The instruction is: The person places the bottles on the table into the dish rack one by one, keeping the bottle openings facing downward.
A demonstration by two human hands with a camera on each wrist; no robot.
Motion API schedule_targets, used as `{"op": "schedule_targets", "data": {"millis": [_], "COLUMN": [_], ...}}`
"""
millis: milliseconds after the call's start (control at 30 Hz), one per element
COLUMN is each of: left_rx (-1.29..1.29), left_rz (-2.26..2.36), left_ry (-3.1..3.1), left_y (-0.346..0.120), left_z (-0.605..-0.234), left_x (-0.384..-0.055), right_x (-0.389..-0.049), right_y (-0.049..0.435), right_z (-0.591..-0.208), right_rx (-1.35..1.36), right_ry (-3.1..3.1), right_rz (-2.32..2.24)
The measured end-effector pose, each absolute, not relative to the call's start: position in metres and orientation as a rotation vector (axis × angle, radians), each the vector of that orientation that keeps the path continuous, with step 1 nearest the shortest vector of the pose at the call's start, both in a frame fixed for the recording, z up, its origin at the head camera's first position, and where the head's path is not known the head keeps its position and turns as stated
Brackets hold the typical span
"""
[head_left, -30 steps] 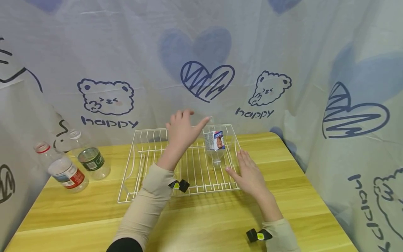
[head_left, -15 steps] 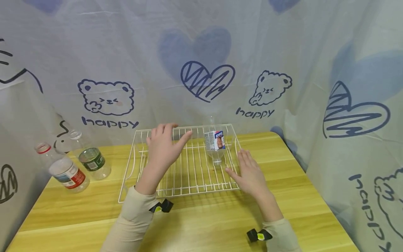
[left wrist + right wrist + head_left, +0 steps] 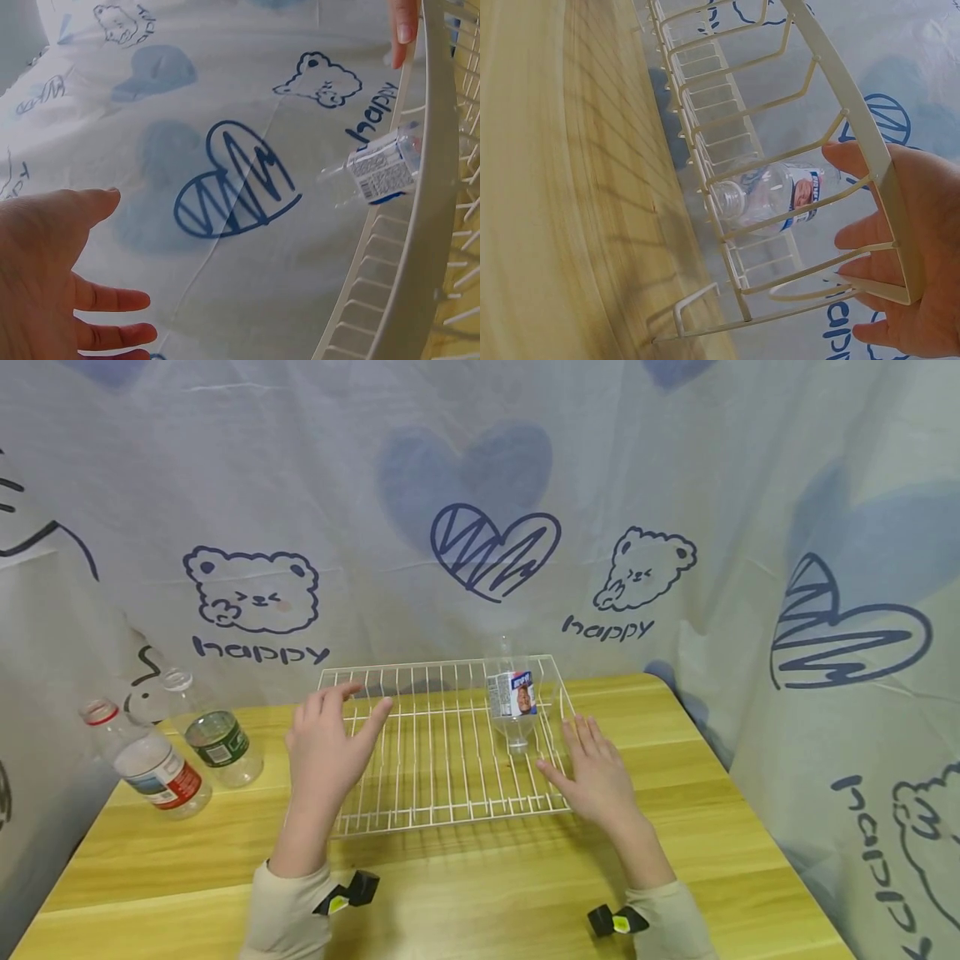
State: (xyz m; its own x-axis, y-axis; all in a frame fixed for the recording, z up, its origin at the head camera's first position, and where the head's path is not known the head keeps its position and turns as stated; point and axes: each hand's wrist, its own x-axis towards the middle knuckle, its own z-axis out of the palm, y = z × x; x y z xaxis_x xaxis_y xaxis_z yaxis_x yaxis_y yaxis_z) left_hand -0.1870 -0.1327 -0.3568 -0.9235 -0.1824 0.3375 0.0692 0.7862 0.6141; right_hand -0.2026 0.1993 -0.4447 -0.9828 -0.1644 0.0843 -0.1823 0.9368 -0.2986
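Observation:
My left hand [image 3: 326, 747] hovers over the left end of a white wire dish rack [image 3: 448, 823], thumb spread from the fingers, with nothing in it. The left wrist view shows its fingers [image 3: 112, 298] extended, apart from the rack. At the rack's right front corner rests my right hand [image 3: 600, 777], fingers extended along the side and thumb toward the inside. In the right wrist view that hand [image 3: 922, 247] lies against the rack's rim. Between the wires stands a clear plastic bottle [image 3: 513, 695], neck down, with a blue, white and red label.
Two more clear bottles stand upright and uncapped at the table's left: one with a red label [image 3: 180, 783], one with a green label [image 3: 217, 739]. The yellow wooden table [image 3: 480, 893] is backed by a printed curtain [image 3: 360, 468].
My left hand has moved from beside the upside-down bottle, leftward and back toward me, to the rack's left end. The right hand, the rack and the bottles stay put.

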Motion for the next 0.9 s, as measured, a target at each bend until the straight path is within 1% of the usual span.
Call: {"op": "schedule_targets", "data": {"millis": [433,900], "left_rx": [0.293,0.470], "left_rz": [-0.896,-0.850], "left_ry": [-2.554,-2.471], "left_y": [-0.175,-0.215], "left_z": [-0.364,-0.374], "left_x": [-0.168,-0.167], "right_x": [-0.201,-0.201], "right_y": [0.196,0.199], "right_z": [-0.444,-0.445], "right_rx": [0.265,0.263], "right_ry": [-3.051,-3.048], "right_rz": [0.458,0.484]}}
